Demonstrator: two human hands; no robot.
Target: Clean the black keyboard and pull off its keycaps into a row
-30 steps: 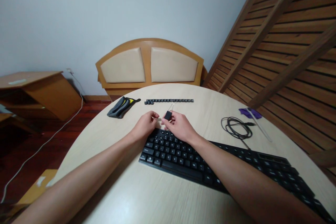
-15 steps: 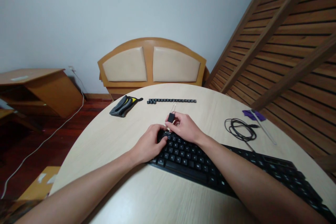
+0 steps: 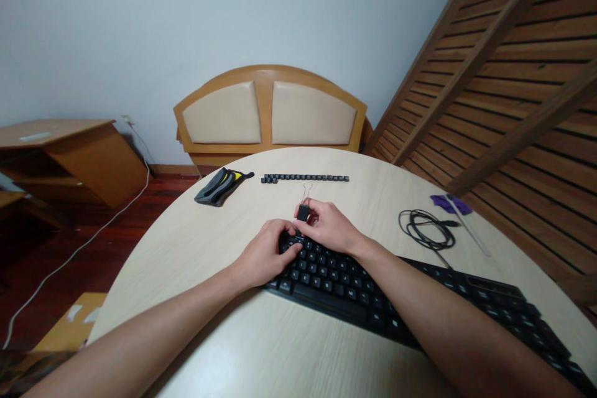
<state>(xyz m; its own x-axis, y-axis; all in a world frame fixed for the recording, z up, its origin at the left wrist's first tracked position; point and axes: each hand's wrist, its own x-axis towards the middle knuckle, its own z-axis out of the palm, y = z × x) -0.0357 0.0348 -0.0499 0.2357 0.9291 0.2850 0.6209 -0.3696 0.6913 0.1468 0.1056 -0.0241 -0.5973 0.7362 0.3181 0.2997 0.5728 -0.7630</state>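
A black keyboard [image 3: 326, 280] lies slantwise across the front of the table. My left hand [image 3: 268, 252] is closed on its upper left corner, thumb over the keys and fingers curled at the back edge. Pinched in my right hand [image 3: 329, 224] is a keycap puller with a black handle [image 3: 303, 212]. Two wire prongs stick up from its far end. Its lower end meets the keyboard's top left keys beside my left fingertips, where my fingers partly hide the contact. Beyond my hands, removed black keycaps [image 3: 312, 178] form a row, with a few more in front at its left end.
A grey and black pouch with yellow trim [image 3: 219, 188] rests at the table's left. On the right are a coiled black cable [image 3: 426, 230], a purple cloth [image 3: 450, 204] and a thin stick-like tool [image 3: 471, 230]. A headboard [image 3: 270, 112] stands behind the round table [image 3: 196, 323].
The puller in my right hand has tipped and shifted slightly, its free wire prongs now leaning more to the left. My left hand stays on the keyboard corner, its thumb moved a little right.
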